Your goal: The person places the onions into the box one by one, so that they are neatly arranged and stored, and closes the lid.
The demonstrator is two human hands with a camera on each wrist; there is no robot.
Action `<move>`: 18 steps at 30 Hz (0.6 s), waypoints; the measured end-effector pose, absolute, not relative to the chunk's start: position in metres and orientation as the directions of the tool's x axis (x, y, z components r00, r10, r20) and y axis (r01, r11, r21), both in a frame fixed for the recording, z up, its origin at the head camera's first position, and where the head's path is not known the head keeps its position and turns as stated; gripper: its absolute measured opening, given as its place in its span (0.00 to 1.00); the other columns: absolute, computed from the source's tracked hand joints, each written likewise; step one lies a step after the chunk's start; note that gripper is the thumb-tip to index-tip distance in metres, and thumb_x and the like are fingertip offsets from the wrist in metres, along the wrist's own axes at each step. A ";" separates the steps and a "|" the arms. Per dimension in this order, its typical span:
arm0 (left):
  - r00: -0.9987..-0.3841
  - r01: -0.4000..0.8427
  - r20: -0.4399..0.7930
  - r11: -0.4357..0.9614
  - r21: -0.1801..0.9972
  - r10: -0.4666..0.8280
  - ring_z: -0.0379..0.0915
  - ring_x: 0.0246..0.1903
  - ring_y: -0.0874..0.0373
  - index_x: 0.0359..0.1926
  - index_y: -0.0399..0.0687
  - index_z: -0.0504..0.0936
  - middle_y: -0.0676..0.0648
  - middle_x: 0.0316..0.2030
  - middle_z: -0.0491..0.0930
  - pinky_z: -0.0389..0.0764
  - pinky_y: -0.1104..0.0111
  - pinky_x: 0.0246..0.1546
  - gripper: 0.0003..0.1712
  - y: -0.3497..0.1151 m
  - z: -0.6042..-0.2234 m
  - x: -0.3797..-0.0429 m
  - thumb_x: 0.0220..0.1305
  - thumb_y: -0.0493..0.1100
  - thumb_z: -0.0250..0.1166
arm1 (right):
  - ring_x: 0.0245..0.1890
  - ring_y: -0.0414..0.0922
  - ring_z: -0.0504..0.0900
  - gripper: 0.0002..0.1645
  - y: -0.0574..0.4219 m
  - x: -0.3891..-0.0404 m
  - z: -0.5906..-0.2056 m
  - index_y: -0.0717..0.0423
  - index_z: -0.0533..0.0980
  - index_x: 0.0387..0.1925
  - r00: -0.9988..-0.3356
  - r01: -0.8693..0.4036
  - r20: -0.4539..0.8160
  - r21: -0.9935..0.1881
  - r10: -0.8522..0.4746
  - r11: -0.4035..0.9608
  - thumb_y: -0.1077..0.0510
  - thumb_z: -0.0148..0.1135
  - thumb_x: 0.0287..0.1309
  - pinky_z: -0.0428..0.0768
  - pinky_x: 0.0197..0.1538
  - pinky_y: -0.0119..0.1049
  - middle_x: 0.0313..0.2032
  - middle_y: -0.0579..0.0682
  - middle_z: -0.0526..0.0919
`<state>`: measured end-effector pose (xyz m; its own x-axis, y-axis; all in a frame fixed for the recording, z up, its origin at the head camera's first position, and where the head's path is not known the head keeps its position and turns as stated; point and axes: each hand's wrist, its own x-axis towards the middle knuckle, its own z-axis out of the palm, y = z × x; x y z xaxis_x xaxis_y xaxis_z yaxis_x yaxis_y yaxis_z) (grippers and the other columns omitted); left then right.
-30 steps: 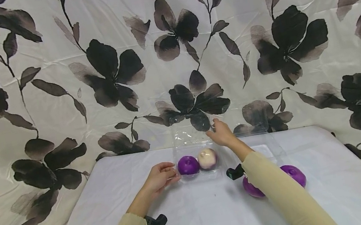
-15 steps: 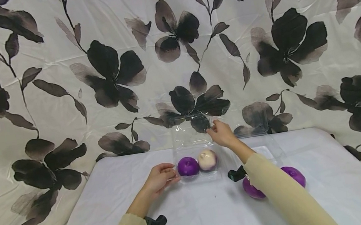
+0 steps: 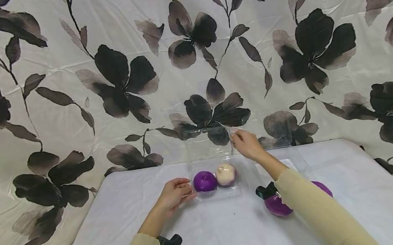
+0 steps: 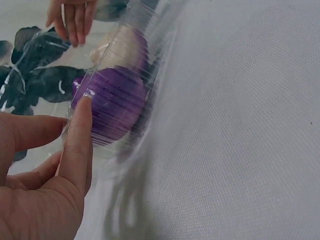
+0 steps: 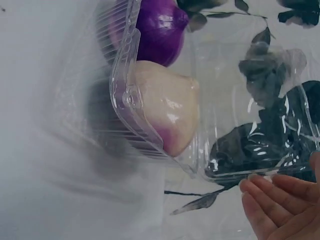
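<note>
A clear plastic clamshell box (image 3: 216, 194) stands on the table with its lid (image 3: 203, 144) raised at the back. Inside it sit a glossy purple, onion-like vegetable (image 3: 204, 181) and a cream turnip (image 3: 225, 173) with a purple patch, side by side. My left hand (image 3: 174, 194) pinches the box's left rim between thumb and fingers, as the left wrist view shows. My right hand (image 3: 247, 144) is at the lid's right edge; in the right wrist view its straight fingers (image 5: 265, 200) touch that edge from outside.
A second clear box, its lid (image 3: 278, 132) raised, stands to the right, partly behind my right arm. In front of it lie two purple vegetables (image 3: 277, 207), partly covered by the sleeve. A floral cloth (image 3: 122, 83) hangs behind the white table (image 3: 217, 238).
My right hand has shifted slightly right, from the lid's front to its right edge. The lid's top has tipped a little lower. My left hand and the vegetables in the box have stayed put.
</note>
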<state>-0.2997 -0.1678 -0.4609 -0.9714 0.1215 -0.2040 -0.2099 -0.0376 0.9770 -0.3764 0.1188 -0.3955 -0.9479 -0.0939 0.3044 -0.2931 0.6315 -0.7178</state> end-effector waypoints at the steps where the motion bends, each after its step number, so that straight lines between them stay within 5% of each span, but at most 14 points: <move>1: -0.971 -0.210 -0.204 -0.037 0.977 0.121 0.81 0.38 0.52 0.66 0.24 0.66 0.39 0.40 0.77 0.87 0.58 0.49 0.25 -0.168 -0.461 -0.300 0.69 0.24 0.57 | 0.43 0.56 0.84 0.23 0.120 -0.376 -0.395 0.67 0.81 0.47 -0.948 -0.292 0.307 -0.720 -0.088 0.629 0.53 0.45 0.79 0.82 0.48 0.51 0.40 0.60 0.87; 8: -0.970 -0.215 -0.209 -0.034 0.976 0.120 0.82 0.38 0.52 0.65 0.24 0.67 0.39 0.40 0.77 0.88 0.60 0.48 0.24 -0.168 -0.462 -0.300 0.69 0.24 0.57 | 0.42 0.56 0.85 0.28 0.126 -0.370 -0.394 0.66 0.82 0.37 -0.948 -0.296 0.301 -0.730 -0.100 0.615 0.54 0.40 0.80 0.82 0.51 0.53 0.36 0.59 0.87; 18: -0.971 -0.213 -0.208 -0.038 0.976 0.117 0.81 0.37 0.53 0.65 0.23 0.67 0.39 0.39 0.76 0.88 0.60 0.48 0.24 -0.167 -0.461 -0.300 0.69 0.24 0.56 | 0.44 0.56 0.86 0.23 0.137 -0.355 -0.390 0.68 0.82 0.39 -0.958 -0.287 0.211 -0.765 -0.196 0.576 0.55 0.48 0.78 0.84 0.50 0.48 0.39 0.60 0.87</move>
<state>-0.3000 -0.1669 -0.4614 -0.9711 0.1171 -0.2078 -0.2135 -0.0376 0.9762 -0.3553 0.1365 -0.3901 -0.9575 -0.1962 0.2112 -0.2869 0.5764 -0.7651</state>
